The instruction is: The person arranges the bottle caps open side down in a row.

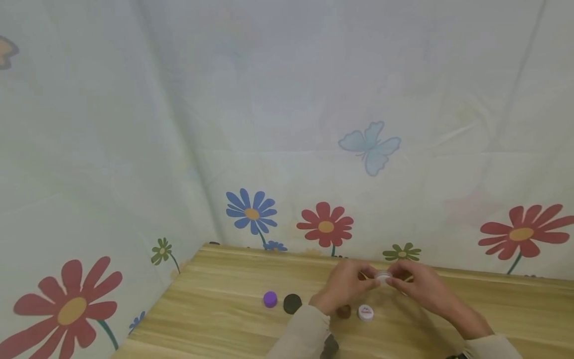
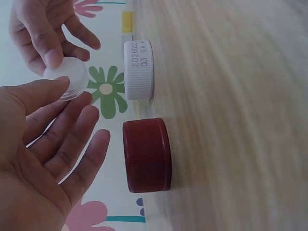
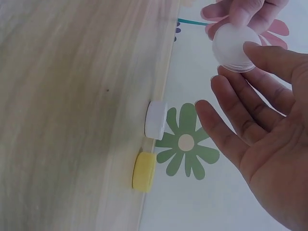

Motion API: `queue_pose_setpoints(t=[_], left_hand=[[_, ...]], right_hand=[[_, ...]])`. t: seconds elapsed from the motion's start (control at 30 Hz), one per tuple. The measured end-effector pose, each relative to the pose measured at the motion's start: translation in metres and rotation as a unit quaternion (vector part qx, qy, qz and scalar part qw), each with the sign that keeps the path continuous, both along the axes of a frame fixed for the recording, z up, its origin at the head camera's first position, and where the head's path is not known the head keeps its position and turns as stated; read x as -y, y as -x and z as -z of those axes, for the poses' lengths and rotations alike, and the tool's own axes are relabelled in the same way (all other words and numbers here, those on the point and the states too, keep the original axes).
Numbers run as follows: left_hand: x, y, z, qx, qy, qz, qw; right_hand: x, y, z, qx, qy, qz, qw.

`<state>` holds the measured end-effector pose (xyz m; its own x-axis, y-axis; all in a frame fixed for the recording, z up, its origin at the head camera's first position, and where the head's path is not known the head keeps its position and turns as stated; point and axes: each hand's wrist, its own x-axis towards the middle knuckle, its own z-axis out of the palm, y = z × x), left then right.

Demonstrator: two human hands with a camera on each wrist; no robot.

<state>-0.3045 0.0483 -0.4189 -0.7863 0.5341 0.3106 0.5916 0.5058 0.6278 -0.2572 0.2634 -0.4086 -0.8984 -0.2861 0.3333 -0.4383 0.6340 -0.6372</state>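
Over the far part of the table, both hands hold one translucent round plastic cap between them. My left hand pinches its near side with the thumb on the face, its other fingers spread loosely in the left wrist view. From the opposite side my right hand pinches it with thumb and fingertips. A ridged rim shows on the cap in the right wrist view. Below the hands stand a white ridged bottle cap with printed digits on its side and a dark red cap.
A purple cap and a black cap lie left of the left hand on the wood-grain table. A yellow cap and another white cap stand near the right hand. A flower-printed curtain hangs behind the table.
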Motion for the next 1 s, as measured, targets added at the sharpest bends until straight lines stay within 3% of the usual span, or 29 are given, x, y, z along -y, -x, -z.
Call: queue_pose_setpoints(t=[0.33, 0.6, 1.0], left_hand=[[0.0022, -0.0003, 0.0005, -0.035, 0.005, 0.028, 0.9990], [0.0033, -0.0031, -0.0021, -0.037, 0.003, 0.044, 0.9983], [0.0007, -0.0029, 0.0000, -0.049, 0.026, 0.042, 0.9976]], right_hand=[[0.0016, 0.0009, 0.0013, 0.009, 0.019, -0.011, 0.9997], [0.0008, -0.0003, 0.0023, 0.032, 0.042, -0.016, 0.9985], [-0.0037, -0.0048, 0.0054, 0.036, 0.037, -0.035, 0.9980]])
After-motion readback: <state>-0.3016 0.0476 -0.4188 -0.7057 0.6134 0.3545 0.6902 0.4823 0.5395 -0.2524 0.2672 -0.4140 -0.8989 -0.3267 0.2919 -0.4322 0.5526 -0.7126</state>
